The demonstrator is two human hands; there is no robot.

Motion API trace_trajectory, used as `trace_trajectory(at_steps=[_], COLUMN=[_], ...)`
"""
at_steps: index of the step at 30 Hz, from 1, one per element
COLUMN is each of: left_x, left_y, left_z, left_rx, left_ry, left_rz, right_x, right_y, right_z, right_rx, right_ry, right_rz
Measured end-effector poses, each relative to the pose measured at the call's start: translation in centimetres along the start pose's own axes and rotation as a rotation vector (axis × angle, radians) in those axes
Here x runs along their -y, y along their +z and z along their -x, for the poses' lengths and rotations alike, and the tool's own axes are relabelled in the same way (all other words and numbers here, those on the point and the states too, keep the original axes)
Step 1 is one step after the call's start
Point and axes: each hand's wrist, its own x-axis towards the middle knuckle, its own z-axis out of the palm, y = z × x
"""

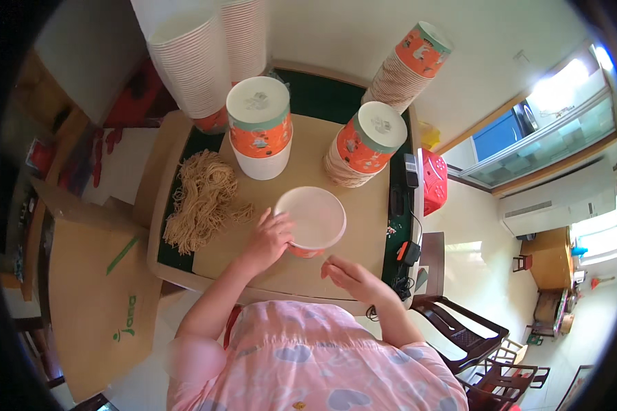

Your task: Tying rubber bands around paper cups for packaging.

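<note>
An open white paper bucket [312,216] with an orange lower band stands on the brown board in front of me, its mouth tilted up toward me. My left hand [271,238] grips its left side, fingers at the rim. Just right of the bucket and apart from it, my right hand [353,277] hovers with curled fingers; whatever they may hold is hidden. Behind the bucket stand an upside-down stack of orange and green buckets [260,133] and, to its right, a second stack [367,144]. A heap of tan strings [202,198] lies to the left.
Tall stacks of white buckets [192,65] rise at the back left, and another stack [411,65] leans at the back right. A black charger with cables [409,253] lies along the table's right edge. A cardboard box [103,294] stands left, dark wooden chairs [463,329] right.
</note>
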Motion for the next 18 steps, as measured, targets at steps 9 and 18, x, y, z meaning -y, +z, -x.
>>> trace_trajectory(at_steps=[9, 18], left_x=[-2.0, -2.9], left_y=[0.5, 0.0], left_z=[0.3, 0.3], left_rx=[-0.033, -0.05], left_ry=[-0.506, -0.451], left_rz=[0.808, 0.788], right_x=[-7.9, -8.5], right_y=[2.4, 2.4], right_z=[-5.9, -7.2], right_rx=[-0.113, -0.231], right_ry=[0.044, -0.03], right_rz=[-0.138, -0.159])
